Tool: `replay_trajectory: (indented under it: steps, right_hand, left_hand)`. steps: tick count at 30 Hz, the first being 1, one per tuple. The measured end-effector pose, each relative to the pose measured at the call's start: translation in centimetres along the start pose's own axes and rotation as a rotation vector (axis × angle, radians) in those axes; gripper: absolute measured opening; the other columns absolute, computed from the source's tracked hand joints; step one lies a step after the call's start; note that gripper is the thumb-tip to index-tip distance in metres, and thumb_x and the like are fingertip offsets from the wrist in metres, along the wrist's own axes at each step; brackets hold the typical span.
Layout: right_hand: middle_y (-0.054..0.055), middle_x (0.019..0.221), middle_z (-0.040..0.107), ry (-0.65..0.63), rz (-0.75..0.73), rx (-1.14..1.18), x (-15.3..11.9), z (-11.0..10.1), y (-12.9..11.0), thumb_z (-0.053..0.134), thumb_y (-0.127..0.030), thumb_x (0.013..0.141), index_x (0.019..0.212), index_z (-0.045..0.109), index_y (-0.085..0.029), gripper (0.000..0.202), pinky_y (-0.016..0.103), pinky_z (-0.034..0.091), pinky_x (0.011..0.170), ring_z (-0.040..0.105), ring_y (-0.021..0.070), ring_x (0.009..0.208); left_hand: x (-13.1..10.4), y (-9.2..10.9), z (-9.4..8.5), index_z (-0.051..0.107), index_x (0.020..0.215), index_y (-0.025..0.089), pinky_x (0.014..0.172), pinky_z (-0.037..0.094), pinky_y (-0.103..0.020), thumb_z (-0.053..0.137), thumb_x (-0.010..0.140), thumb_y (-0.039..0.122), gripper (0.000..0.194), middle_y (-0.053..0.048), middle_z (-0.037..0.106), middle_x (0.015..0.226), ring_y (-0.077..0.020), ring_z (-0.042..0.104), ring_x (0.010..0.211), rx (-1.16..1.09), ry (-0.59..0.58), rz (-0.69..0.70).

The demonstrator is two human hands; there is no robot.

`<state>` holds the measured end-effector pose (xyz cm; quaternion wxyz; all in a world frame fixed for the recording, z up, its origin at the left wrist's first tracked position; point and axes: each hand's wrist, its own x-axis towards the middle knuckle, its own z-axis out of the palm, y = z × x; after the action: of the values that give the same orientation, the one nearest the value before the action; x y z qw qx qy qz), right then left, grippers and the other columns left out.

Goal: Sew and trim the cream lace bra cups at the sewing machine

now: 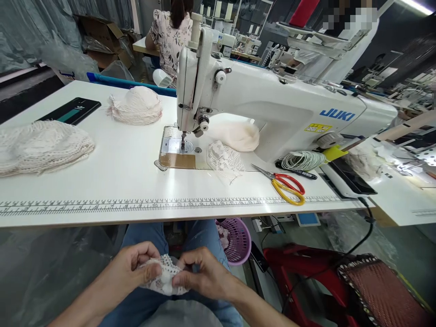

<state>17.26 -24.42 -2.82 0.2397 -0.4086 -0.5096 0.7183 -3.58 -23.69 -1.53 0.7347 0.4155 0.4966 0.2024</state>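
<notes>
The left hand [141, 268] and right hand [202, 274] pinch a white lace piece [166, 275] over the lap [143, 234], before the tabletop [119, 181]. Seemingly it's being arranged; the next move calls for steady fingers [182, 278].

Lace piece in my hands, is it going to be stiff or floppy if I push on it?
The lace piece will probably flop, since it bunches and curves between your left hand and right hand. It looks light, being thin and pinched near its ends. Its openwork edge might catch on something pointed.
</notes>
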Motion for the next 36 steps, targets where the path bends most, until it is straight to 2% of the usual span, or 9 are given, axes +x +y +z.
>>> replay_trajectory:
  steps: [3,7,12,17,20,25,33,36]
  right_hand:
    - [-0.003,0.057,0.05,-0.032,0.056,0.044,-0.3,-0.4,0.1,0.076,-0.06,0.061,0.062,0.06,-0.012,0.051,0.02,0.03,0.049,0.04,0.0075,0.054]
    - [-0.004,0.059,0.052,-0.101,0.049,-0.001,-0.8,-0.9,0.2,0.075,-0.06,0.063,0.065,0.062,-0.013,0.049,0.021,0.031,0.052,0.041,0.0079,0.056]
    - [-0.006,0.059,0.047,-0.118,-0.028,-0.114,-0.4,-1.0,-0.9,0.078,-0.059,0.058,0.066,0.06,-0.015,0.049,0.021,0.03,0.054,0.039,0.0082,0.059]
    - [-0.006,0.058,0.043,-0.117,0.026,-0.107,0.3,-0.4,-1.7,0.071,-0.062,0.067,0.065,0.056,-0.013,0.051,0.02,0.027,0.05,0.034,0.0061,0.055]
    - [-0.006,0.058,0.042,-0.12,0.046,-0.072,0.4,-0.3,-1.8,0.072,-0.062,0.065,0.066,0.055,-0.014,0.051,0.019,0.027,0.049,0.033,0.0057,0.055]
    - [-0.005,0.057,0.043,-0.05,0.016,-0.077,0.5,-0.2,-2.2,0.07,-0.061,0.07,0.067,0.056,-0.013,0.049,0.019,0.028,0.049,0.036,0.0066,0.054]
    - [-0.004,0.055,0.044,0.045,-0.139,-0.265,0.8,-0.2,-2.4,0.063,-0.048,0.081,0.068,0.06,-0.012,0.038,0.02,0.029,0.05,0.038,0.0077,0.053]
    - [-0.002,0.058,0.047,0.079,-0.138,-0.3,0.7,0.1,-2.5,0.061,-0.048,0.082,0.071,0.063,-0.013,0.037,0.02,0.033,0.052,0.042,0.0091,0.055]
  left_hand:
    - [-0.2,-0.2,-0.3,0.066,0.079,0.015,0.058,0.036,-0.021,0.08,0.06,0.058,0.05,0.0,0.063,0.069,-0.013,0.05,0.063,-0.054,-0.062,-0.027]
    - [-0.3,0.0,-0.3,0.07,0.073,0.014,0.059,0.038,-0.021,0.078,0.065,0.055,0.042,0.0,0.064,0.065,-0.0129,0.051,0.063,-0.02,-0.046,-0.03]
    - [-0.2,0.8,0.3,0.072,0.073,0.016,0.064,0.04,-0.023,0.072,0.073,0.046,0.03,-0.001,0.069,0.07,-0.0166,0.057,0.069,0.185,-0.06,0.049]
    - [-0.3,1.6,0.8,0.072,0.072,0.017,0.063,0.04,-0.024,0.064,0.076,0.045,0.029,-0.002,0.07,0.068,-0.0187,0.059,0.068,0.372,-0.002,0.118]
    - [-0.4,1.9,0.9,0.072,0.071,0.017,0.062,0.04,-0.025,0.063,0.075,0.044,0.028,-0.002,0.07,0.068,-0.0191,0.059,0.068,0.436,0.016,0.134]
    - [-0.5,2.3,0.7,0.07,0.072,0.018,0.063,0.041,-0.023,0.063,0.076,0.046,0.029,-0.001,0.068,0.069,-0.0187,0.059,0.069,0.395,0.006,0.128]
    - [-0.3,2.1,0.1,0.069,0.076,0.017,0.063,0.039,-0.023,0.065,0.074,0.048,0.031,-0.001,0.065,0.071,-0.0179,0.055,0.07,0.396,0.037,0.146]
    - [-0.6,2.2,-0.1,0.068,0.073,0.016,0.061,0.038,-0.023,0.061,0.076,0.05,0.035,-0.001,0.062,0.068,-0.0172,0.053,0.067,0.388,0.063,0.15]
